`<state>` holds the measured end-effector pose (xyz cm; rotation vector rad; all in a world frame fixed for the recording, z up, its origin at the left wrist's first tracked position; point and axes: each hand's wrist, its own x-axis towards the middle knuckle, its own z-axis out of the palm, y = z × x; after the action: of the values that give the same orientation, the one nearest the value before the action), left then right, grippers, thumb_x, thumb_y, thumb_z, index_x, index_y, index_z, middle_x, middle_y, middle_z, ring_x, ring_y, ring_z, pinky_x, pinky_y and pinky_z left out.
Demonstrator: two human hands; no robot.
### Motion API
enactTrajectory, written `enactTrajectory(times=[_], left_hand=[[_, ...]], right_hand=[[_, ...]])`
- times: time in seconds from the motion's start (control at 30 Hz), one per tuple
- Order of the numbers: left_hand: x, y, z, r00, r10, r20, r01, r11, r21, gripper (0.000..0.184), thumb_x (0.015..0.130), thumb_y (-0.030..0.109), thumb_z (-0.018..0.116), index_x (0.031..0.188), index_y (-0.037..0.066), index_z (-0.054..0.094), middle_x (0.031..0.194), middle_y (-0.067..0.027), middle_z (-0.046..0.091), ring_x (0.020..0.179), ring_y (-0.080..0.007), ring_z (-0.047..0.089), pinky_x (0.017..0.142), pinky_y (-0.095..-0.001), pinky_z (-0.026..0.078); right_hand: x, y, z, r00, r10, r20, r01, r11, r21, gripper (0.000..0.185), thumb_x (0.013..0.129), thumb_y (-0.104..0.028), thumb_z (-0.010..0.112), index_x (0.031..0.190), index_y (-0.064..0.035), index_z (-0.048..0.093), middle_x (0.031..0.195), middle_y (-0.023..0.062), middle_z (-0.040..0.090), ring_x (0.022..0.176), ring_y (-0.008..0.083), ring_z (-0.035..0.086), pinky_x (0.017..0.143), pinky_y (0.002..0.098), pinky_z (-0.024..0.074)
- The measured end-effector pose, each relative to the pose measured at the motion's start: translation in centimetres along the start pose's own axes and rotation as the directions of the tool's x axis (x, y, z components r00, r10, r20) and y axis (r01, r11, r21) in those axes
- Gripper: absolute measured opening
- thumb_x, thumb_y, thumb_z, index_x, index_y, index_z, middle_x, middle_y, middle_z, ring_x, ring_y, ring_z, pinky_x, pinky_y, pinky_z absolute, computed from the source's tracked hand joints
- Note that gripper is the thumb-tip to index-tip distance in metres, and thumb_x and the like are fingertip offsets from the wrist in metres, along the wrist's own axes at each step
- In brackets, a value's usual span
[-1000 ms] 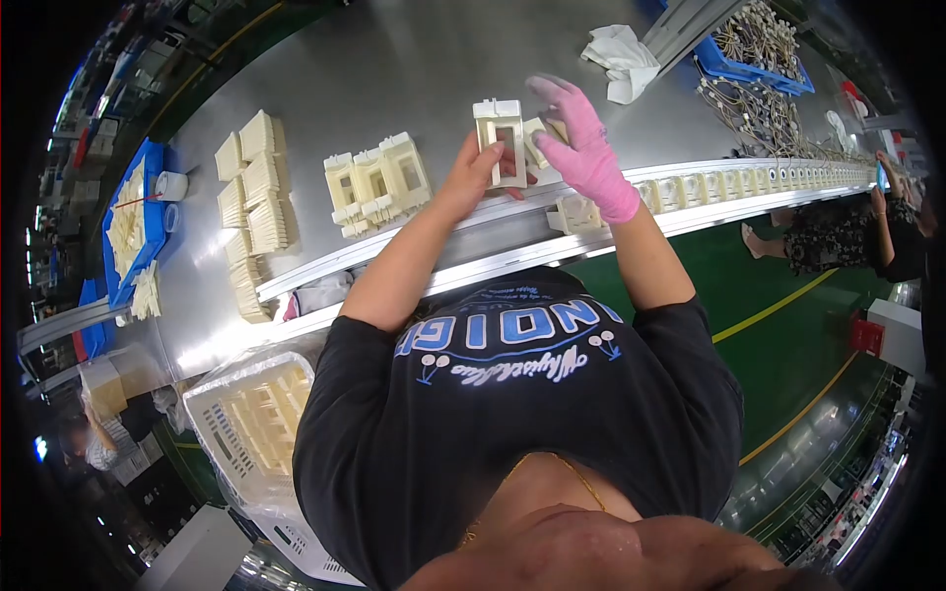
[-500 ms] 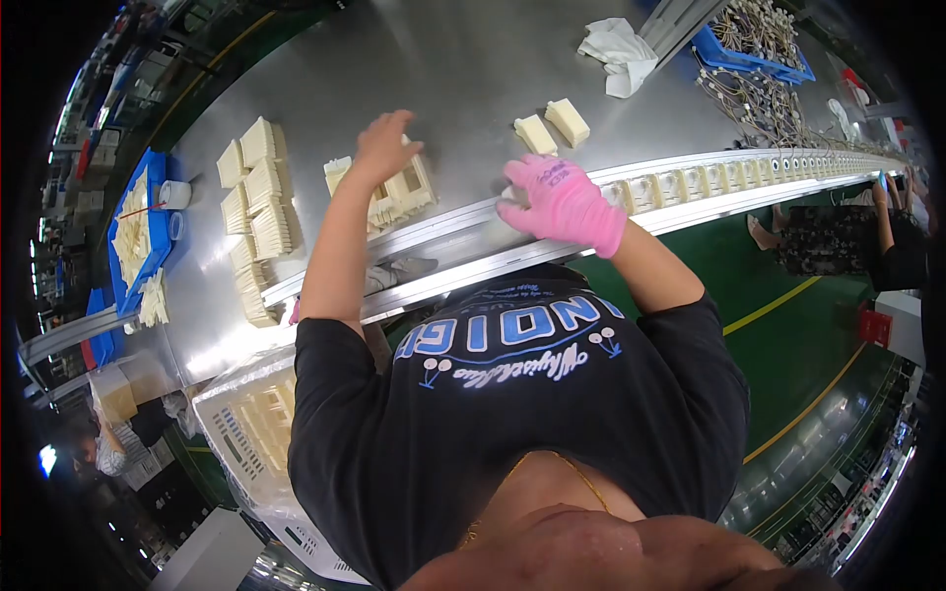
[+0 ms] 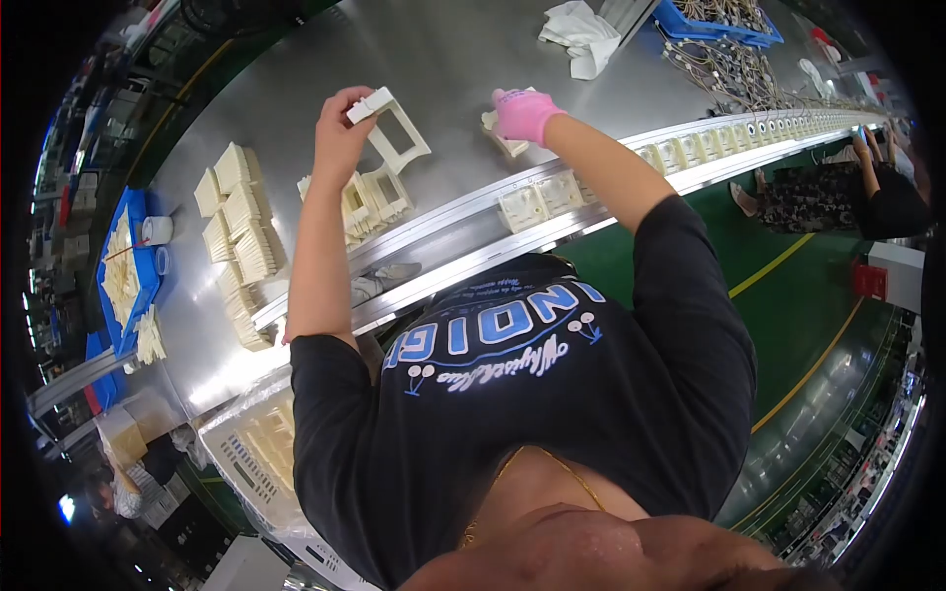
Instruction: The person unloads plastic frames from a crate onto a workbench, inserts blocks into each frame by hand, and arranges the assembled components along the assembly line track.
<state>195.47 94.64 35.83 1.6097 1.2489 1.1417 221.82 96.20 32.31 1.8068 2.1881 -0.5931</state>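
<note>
Bare left hand (image 3: 340,133) has one off-white rectangular plastic window frame (image 3: 405,120), fingers grasping its upper end; frame tilted, held up over the brushed-metal table (image 3: 448,74). Finger undersides hidden. Right hand in pink glove (image 3: 527,116) is down at a cream plastic block (image 3: 514,148) near the rail; glove covers most of it, so can't tell if the fingers are clenched on it or how many blocks are under there. More cream frames (image 3: 386,187) beside the left forearm: at least two, rest blocked by the arm. Cream ribbed stacks (image 3: 236,212) at left: about six, edges merge. Pale square housings (image 3: 522,207) on the aluminium rail: three near the gap, more past the right arm, far ones too small to count. One crumpled white cloth (image 3: 581,39). One blue tray of cables (image 3: 724,30), cut off at top. One white slotted crate (image 3: 251,458), partly behind the sleeve.
</note>
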Motion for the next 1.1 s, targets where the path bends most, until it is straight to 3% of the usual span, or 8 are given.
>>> enactTrajectory(times=[0.13,0.27,0.37,0.6,0.77,0.83,0.87,1.1], left_hand=[[-2.0,2.4,3.1,0.984,-0.18,-0.021,0.141,0.833,-0.536,0.035,0.079,-0.002,0.05,0.113,0.005,0.05,0.091,-0.01,0.059,0.072,-0.0198,0.06,0.065,-0.0279,0.05],[-3.4,-0.9,5.2,0.923,-0.299,0.241,0.383,0.677,-0.628,0.03,0.086,0.015,0.046,0.112,0.0,0.05,0.085,-0.009,0.06,0.071,-0.0194,0.06,0.062,-0.0299,0.051],[-3.9,-0.7,7.0,0.797,-0.594,0.108,0.523,0.59,-0.615,0.03,0.083,0.023,0.049,0.104,0.001,0.055,0.084,-0.0046,0.057,0.075,-0.0163,0.058,0.066,-0.0298,0.046],[-4.4,-2.9,8.2,0.83,-0.549,0.099,0.498,0.649,-0.576,0.026,0.087,0.024,0.046,0.106,0.006,0.046,0.088,-0.0064,0.052,0.077,-0.0184,0.055,0.069,-0.0347,0.049],[-5.6,-0.3,9.3,0.926,-0.356,0.127,0.369,0.777,-0.511,0.031,0.092,0.03,0.04,0.112,0.007,0.031,0.102,-0.0108,0.049,0.087,-0.0199,0.056,0.056,-0.0325,0.053],[-5.8,-0.2,9.1,0.965,-0.24,0.105,0.262,0.878,-0.4,0.033,0.094,0.033,0.035,0.11,0.005,0.028,0.104,-0.0117,0.047,0.086,-0.02,0.057,0.048,-0.0288,0.053],[-6.0,0.1,9.0,0.977,-0.198,0.082,0.214,0.903,-0.373,0.033,0.094,0.033,0.035,0.111,0.005,0.029,0.104,-0.0117,0.047,0.086,-0.0196,0.056,0.051,-0.0289,0.053],[-5.9,-0.8,9.1,0.996,-0.083,0.024,0.086,0.931,-0.354,0.038,0.096,0.034,0.032,0.122,0.006,0.034,0.111,-0.007,0.046,0.102,-0.0128,0.044,0.087,-0.0265,0.038]], right_hand=[[3.4,-0.2,3.6,0.989,0.056,0.139,-0.037,0.991,-0.131,0.046,0.076,-0.03,0.059,0.113,-0.0049,0.05,0.102,0.0149,0.062,0.097,0.03,0.059,0.079,0.0402,0.0464],[2.7,-0.5,3.5,0.994,0.038,0.098,-0.026,0.993,-0.114,0.045,0.072,-0.026,0.062,0.108,-0.0017,0.051,0.098,0.0148,0.063,0.094,0.0298,0.061,0.075,0.0393,0.0473],[1.1,0.1,1.7,0.995,-0.052,-0.089,0.057,0.996,0.061,0.038,0.07,-0.026,0.064,0.096,0.0001,0.055,0.084,0.0129,0.064,0.08,0.0257,0.063,0.066,0.0361,0.0486],[-6.2,-1.3,-3.3,0.924,-0.377,0.066,0.153,0.522,0.839,0.028,0.077,-0.028,0.062,0.076,-0.0024,0.052,0.056,0.0015,0.052,0.045,0.005,0.048,0.039,0.0175,0.0372],[-7.3,-4.5,-0.9,0.963,-0.124,-0.239,0.269,0.489,0.83,0.022,0.083,-0.021,0.055,0.09,-0.001,0.051,0.059,0.0023,0.054,0.048,0.0083,0.052,0.044,0.0211,0.0415],[-6.1,-5.5,1.9,0.798,-0.115,-0.592,0.525,0.615,0.588,0.027,0.083,-0.018,0.055,0.101,0.0005,0.048,0.064,0.0036,0.054,0.054,0.0111,0.054,0.048,0.0246,0.0435],[-6.0,-6.0,2.5,0.665,-0.131,-0.735,0.605,0.671,0.428,0.031,0.083,-0.017,0.055,0.106,0.0012,0.047,0.067,0.0042,0.055,0.056,0.0125,0.055,0.05,0.0264,0.0445],[-7.5,-6.5,2.2,0.572,-0.15,-0.807,0.672,0.649,0.356,0.041,0.08,-0.01,0.056,0.117,-0.0008,0.04,0.065,0.0059,0.05,0.054,0.0167,0.051,0.051,0.0294,0.0424]])
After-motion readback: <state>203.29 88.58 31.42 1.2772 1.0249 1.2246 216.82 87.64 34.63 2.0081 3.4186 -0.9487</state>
